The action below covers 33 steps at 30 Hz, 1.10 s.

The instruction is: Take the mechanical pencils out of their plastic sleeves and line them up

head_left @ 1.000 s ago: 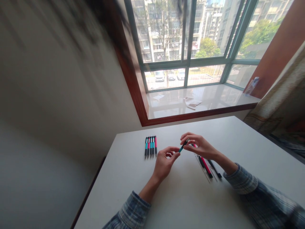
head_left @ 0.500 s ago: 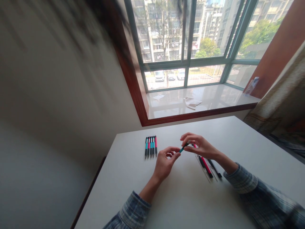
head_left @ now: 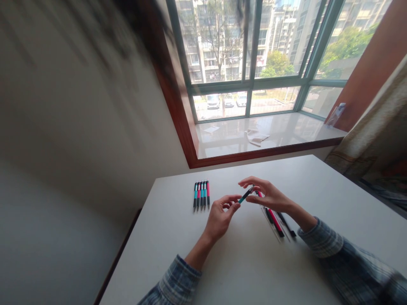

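A turquoise and black pen (head_left: 246,195) is pinched by its turquoise end between the thumb and fingers of my left hand (head_left: 220,216). It slants up toward my right hand (head_left: 269,195). The right fingers are spread around the pen's dark upper end, with thumb and index finger apart; whether a fingertip still touches it is hard to make out. Below my right hand lie loose pen parts (head_left: 276,222): red and black barrels and thin refills, partly hidden by that hand. Left of my left hand, several turquoise and red pens (head_left: 201,195) lie side by side in a row.
Everything lies on a white table (head_left: 248,262) that meets the wall under a window. On the sill (head_left: 222,146) are a crumpled cloth (head_left: 256,137), a white paper (head_left: 211,129) and a clear bottle (head_left: 336,115). A curtain (head_left: 365,131) hangs at the right.
My right fingers have loosened and straightened away from the pen, leaving more of its dark part showing. My left hand still grips the pen in nearly the same place.
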Motion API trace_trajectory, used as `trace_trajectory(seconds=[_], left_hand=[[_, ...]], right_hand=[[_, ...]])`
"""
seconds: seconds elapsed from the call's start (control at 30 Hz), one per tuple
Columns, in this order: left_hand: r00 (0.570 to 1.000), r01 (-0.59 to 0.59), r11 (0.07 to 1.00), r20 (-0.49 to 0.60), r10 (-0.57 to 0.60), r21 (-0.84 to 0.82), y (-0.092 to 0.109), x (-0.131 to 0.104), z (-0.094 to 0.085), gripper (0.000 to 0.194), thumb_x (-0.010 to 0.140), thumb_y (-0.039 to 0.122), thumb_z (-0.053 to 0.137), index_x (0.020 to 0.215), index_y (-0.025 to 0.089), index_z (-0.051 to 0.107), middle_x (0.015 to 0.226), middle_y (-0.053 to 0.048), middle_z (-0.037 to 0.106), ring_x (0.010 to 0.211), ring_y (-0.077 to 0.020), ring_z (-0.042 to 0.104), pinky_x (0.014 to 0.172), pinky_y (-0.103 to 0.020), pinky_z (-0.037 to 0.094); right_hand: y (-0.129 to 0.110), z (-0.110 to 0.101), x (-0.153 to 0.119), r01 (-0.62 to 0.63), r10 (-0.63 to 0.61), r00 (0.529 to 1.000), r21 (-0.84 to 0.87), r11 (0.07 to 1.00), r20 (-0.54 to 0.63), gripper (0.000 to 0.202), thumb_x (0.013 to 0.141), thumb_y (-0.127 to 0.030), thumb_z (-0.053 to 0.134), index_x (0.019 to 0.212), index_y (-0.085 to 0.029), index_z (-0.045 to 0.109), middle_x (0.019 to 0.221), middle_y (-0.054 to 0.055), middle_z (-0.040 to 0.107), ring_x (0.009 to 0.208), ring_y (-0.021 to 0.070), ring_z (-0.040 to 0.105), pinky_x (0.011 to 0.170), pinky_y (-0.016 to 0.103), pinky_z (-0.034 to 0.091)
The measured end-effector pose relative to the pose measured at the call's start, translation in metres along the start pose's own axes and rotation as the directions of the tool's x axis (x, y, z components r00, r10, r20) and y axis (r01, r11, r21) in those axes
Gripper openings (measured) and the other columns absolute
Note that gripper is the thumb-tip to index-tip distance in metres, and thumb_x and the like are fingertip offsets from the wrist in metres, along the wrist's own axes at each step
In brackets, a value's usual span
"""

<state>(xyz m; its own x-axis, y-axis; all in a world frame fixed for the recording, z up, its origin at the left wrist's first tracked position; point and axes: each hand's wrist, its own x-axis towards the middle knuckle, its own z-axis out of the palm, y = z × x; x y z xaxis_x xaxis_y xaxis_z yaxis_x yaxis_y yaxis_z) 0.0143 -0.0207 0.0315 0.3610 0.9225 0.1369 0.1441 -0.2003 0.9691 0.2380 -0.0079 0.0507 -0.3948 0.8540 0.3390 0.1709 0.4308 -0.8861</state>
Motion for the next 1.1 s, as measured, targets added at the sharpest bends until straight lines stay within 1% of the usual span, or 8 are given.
trace_trajectory(seconds=[0.17,0.33,0.43,0.6,0.73,0.8,0.97,1.1], left_hand=[[0.999,-0.043,0.995,0.009,0.042,0.093,-0.003,0.0,-0.001,0.025,0.092,0.035,0.066,0.105,0.019,0.08,0.097,-0.006,0.076,0.086,-0.0205,0.063,0.082,-0.033,0.047],[0.994,-0.098,0.971,-0.03,0.107,0.22,-0.003,-0.001,-0.001,0.02,0.094,0.033,0.064,0.103,0.024,0.079,0.097,-0.004,0.076,0.092,-0.0224,0.061,0.085,-0.036,0.047],[0.981,-0.147,0.935,-0.071,0.179,0.323,-0.001,-0.001,-0.003,0.016,0.093,0.028,0.066,0.103,0.027,0.079,0.1,-0.003,0.075,0.097,-0.0233,0.061,0.088,-0.037,0.048],[0.919,-0.212,0.771,-0.147,0.367,0.6,-0.004,-0.001,-0.019,0.018,0.092,0.02,0.068,0.103,0.03,0.079,0.098,-0.003,0.073,0.097,-0.0237,0.06,0.09,-0.041,0.046],[0.875,-0.243,0.577,-0.08,0.477,0.779,-0.007,-0.004,-0.037,0.02,0.093,0.021,0.068,0.104,0.034,0.078,0.103,-0.002,0.074,0.107,-0.0272,0.057,0.096,-0.046,0.043],[0.847,-0.238,0.519,-0.086,0.524,0.821,-0.005,-0.003,-0.045,0.019,0.093,0.021,0.067,0.103,0.034,0.078,0.108,-0.002,0.074,0.113,-0.0289,0.054,0.1,-0.048,0.041],[0.744,-0.154,0.52,-0.248,0.62,0.84,0.007,0.001,-0.065,0.023,0.094,0.023,0.065,0.114,0.029,0.074,0.125,-0.006,0.068,0.12,-0.0297,0.05,0.105,-0.047,0.041],[0.735,-0.138,0.575,-0.306,0.605,0.806,0.007,0.001,-0.078,0.02,0.094,0.019,0.061,0.107,0.027,0.075,0.118,-0.006,0.068,0.116,-0.0281,0.053,0.105,-0.045,0.043]], right_hand=[[0.001,0.002,0.0,0.031,-0.031,0.999,0.0,1.0,-0.045,0.021,0.087,-0.039,0.075,0.093,-0.019,0.076,0.097,0.008,0.066,0.091,0.0204,0.065,0.082,0.034,0.054],[-0.007,0.009,-0.001,0.057,-0.075,0.991,-0.158,0.986,-0.111,0.014,0.088,-0.034,0.073,0.087,-0.019,0.073,0.091,0.006,0.066,0.085,0.0186,0.064,0.078,0.033,0.053],[-0.012,0.007,-0.001,0.053,-0.078,0.992,-0.23,0.972,-0.1,0.012,0.088,-0.031,0.072,0.091,-0.02,0.073,0.091,0.005,0.069,0.08,0.0171,0.064,0.071,0.03,0.052],[-0.011,0.008,-0.004,0.003,-0.017,0.999,-0.348,0.938,-0.039,0.012,0.088,-0.024,0.066,0.097,-0.022,0.074,0.083,0.001,0.074,0.068,0.013,0.062,0.067,0.026,0.051],[-0.017,0.03,-0.007,-0.029,0.008,0.999,-0.489,0.872,-0.045,0.017,0.087,-0.018,0.062,0.098,-0.024,0.074,0.081,0.0,0.074,0.07,0.0145,0.066,0.07,0.027,0.051],[-0.023,0.045,-0.006,-0.042,-0.001,0.996,-0.514,0.857,-0.085,0.017,0.088,-0.016,0.06,0.098,-0.023,0.072,0.08,0.001,0.074,0.072,0.0152,0.067,0.07,0.027,0.051],[-0.022,0.066,0.005,-0.179,0.031,0.963,-0.547,0.818,-0.268,0.014,0.089,-0.017,0.059,0.099,-0.022,0.069,0.08,0.001,0.074,0.071,0.016,0.069,0.071,0.026,0.05],[-0.005,0.066,0.013,-0.307,0.132,0.937,-0.577,0.757,-0.325,0.012,0.089,-0.018,0.06,0.095,-0.021,0.069,0.079,0.002,0.075,0.072,0.0173,0.07,0.07,0.026,0.047]])
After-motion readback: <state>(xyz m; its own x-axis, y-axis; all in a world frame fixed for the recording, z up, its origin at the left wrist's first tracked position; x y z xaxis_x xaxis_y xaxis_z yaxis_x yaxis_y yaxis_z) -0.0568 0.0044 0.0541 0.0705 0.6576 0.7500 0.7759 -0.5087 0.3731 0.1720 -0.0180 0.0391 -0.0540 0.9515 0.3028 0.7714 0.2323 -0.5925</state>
